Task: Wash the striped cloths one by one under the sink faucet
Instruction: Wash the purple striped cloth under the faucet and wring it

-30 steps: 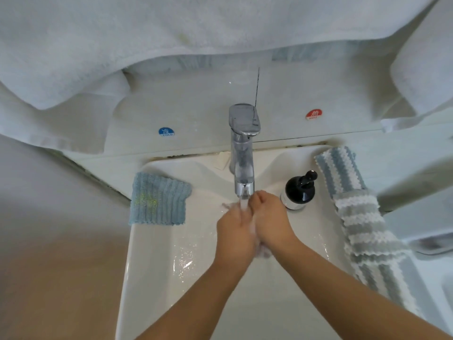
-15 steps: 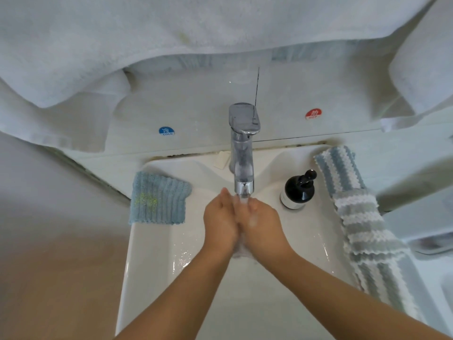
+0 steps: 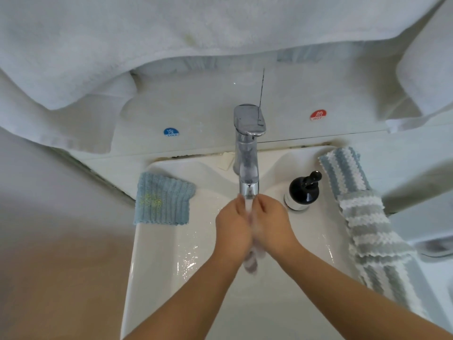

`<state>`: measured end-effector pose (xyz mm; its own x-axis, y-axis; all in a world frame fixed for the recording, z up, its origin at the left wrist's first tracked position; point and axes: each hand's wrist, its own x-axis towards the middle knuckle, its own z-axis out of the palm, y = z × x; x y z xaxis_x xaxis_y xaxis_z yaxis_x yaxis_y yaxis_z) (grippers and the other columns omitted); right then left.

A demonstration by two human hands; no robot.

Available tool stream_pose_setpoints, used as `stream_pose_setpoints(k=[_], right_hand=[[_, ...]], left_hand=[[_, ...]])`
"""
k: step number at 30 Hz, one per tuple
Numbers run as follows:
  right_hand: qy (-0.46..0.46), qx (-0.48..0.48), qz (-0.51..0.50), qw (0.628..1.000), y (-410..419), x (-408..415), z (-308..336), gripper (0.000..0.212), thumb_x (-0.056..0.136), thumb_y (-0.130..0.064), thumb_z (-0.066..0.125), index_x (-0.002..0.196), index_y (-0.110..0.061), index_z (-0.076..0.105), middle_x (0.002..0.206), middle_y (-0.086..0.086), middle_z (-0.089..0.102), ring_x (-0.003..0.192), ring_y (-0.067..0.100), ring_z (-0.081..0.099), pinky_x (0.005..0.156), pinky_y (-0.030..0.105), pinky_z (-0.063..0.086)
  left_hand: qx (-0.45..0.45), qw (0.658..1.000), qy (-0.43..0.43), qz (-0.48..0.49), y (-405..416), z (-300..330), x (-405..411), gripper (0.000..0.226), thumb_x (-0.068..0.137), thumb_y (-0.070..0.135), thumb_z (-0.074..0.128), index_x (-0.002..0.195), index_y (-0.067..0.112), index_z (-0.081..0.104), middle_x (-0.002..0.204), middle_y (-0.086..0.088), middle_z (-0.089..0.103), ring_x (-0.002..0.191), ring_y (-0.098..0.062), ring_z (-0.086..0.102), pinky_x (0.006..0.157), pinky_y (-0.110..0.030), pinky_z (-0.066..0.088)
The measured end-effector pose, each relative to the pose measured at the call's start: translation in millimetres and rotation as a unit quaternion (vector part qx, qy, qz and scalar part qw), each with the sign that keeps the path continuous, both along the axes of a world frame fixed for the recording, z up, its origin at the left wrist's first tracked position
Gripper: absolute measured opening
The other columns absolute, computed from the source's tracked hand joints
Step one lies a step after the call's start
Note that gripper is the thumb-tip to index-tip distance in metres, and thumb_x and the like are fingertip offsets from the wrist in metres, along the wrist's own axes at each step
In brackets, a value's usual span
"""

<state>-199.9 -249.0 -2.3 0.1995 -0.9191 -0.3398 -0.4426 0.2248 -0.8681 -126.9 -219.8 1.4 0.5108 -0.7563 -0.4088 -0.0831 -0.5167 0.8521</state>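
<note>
My left hand (image 3: 232, 229) and my right hand (image 3: 272, 224) are pressed together under the chrome faucet (image 3: 247, 153), holding a wet striped cloth (image 3: 252, 261) between them. Only the cloth's lower end shows, hanging below my palms. Water runs from the spout onto my fingers. A blue-and-white striped cloth (image 3: 343, 168) and a grey-and-white striped cloth (image 3: 372, 239) lie along the right rim of the white sink (image 3: 157, 266). A plain blue ribbed cloth (image 3: 163, 198) lies on the left rim.
A black soap pump bottle (image 3: 304, 190) stands on the rim just right of the faucet. White towels (image 3: 171, 33) hang overhead across the back. Blue COLD (image 3: 171, 132) and red HOT (image 3: 318, 115) stickers mark the back panel.
My hands have slid against each other under the stream, the left moving forward level with the right. The cloth's end now hangs lower between my palms.
</note>
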Motion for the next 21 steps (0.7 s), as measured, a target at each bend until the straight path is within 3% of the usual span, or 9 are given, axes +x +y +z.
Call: stream_pose_setpoints(k=[3,5,7,9,12,14,16,18,21], right_hand=[[-0.039,0.014,0.026,0.999,17.7,0.8,5.2,0.045,0.097,-0.041,0.05,0.066,-0.009,0.051,0.053,0.007,0.058,0.046,0.009,0.054,0.045,0.022,0.042],[-0.011,-0.015,-0.002,1.0,7.2,0.4,2.3,0.043,0.098,-0.033,0.051,0.06,-0.014,0.046,0.051,-0.002,0.051,0.048,0.007,0.048,0.046,0.018,0.038],[0.013,-0.019,-0.029,0.999,-6.3,1.0,-0.1,0.039,0.095,-0.018,0.05,0.058,-0.014,0.04,0.052,-0.003,0.044,0.051,0.009,0.039,0.044,0.014,0.03],[0.004,-0.008,-0.015,1.0,-2.7,0.5,-2.1,0.039,0.095,-0.019,0.053,0.058,-0.014,0.039,0.053,-0.002,0.043,0.052,0.008,0.037,0.044,0.014,0.03],[-0.053,0.007,0.054,0.997,22.2,-3.8,4.3,0.046,0.098,-0.036,0.05,0.059,-0.012,0.044,0.055,-0.002,0.049,0.051,0.009,0.045,0.049,0.02,0.04],[-0.099,0.021,0.043,0.994,26.8,-7.1,6.6,0.045,0.099,-0.038,0.048,0.064,-0.009,0.051,0.057,-0.004,0.052,0.054,0.007,0.048,0.052,0.02,0.042],[-0.075,0.013,0.023,0.997,21.1,-11.1,2.5,0.044,0.1,-0.037,0.045,0.066,-0.008,0.049,0.06,-0.002,0.048,0.057,0.009,0.044,0.056,0.022,0.039],[-0.025,0.008,0.038,0.999,16.1,-17.3,-1.8,0.043,0.099,-0.037,0.043,0.064,-0.012,0.041,0.061,0.0,0.042,0.058,0.012,0.038,0.058,0.026,0.036],[0.057,0.021,0.083,0.995,13.2,-27.6,-14.5,0.038,0.098,-0.04,0.045,0.073,-0.01,0.043,0.07,0.005,0.05,0.063,0.021,0.047,0.063,0.033,0.041]], left_hand=[[-0.042,0.997,0.036,0.046,-0.7,-1.4,8.2,0.045,0.104,0.032,0.037,0.067,0.012,0.054,0.064,-0.005,0.062,0.064,-0.021,0.061,0.061,-0.031,0.05],[-0.032,0.999,0.042,0.01,1.9,-1.7,2.4,0.041,0.102,0.033,0.042,0.066,0.015,0.054,0.06,-0.003,0.06,0.06,-0.021,0.061,0.058,-0.038,0.051],[0.017,0.999,0.019,-0.048,3.1,0.2,-5.9,0.034,0.098,0.027,0.046,0.065,0.017,0.048,0.053,0.001,0.055,0.05,-0.015,0.057,0.045,-0.024,0.044],[0.018,0.998,-0.039,-0.04,2.9,-1.6,-2.5,0.034,0.1,0.023,0.043,0.066,0.017,0.046,0.059,0.002,0.054,0.049,-0.006,0.053,0.044,-0.011,0.037],[-0.037,0.999,0.007,0.019,6.8,-6.6,16.9,0.046,0.104,0.04,0.037,0.074,0.009,0.055,0.066,-0.005,0.061,0.059,-0.017,0.06,0.056,-0.021,0.049],[-0.055,0.998,-0.001,0.036,12.2,-10.9,26.4,0.054,0.102,0.045,0.035,0.078,0.002,0.056,0.069,-0.011,0.062,0.063,-0.023,0.06,0.063,-0.031,0.051],[-0.048,0.998,0.005,0.036,16.9,-13.0,32.4,0.054,0.102,0.045,0.036,0.078,0.001,0.057,0.07,-0.011,0.063,0.067,-0.024,0.062,0.068,-0.036,0.051],[-0.034,0.998,0.046,0.025,20.6,-16.7,39.7,0.049,0.103,0.041,0.039,0.08,0.006,0.064,0.069,-0.004,0.066,0.067,-0.015,0.064,0.063,-0.028,0.05],[-0.023,0.989,0.146,-0.02,26.4,-13.9,47.9,0.024,0.1,0.025,0.052,0.089,0.014,0.071,0.077,-0.004,0.069,0.074,-0.017,0.067,0.065,-0.028,0.051]])
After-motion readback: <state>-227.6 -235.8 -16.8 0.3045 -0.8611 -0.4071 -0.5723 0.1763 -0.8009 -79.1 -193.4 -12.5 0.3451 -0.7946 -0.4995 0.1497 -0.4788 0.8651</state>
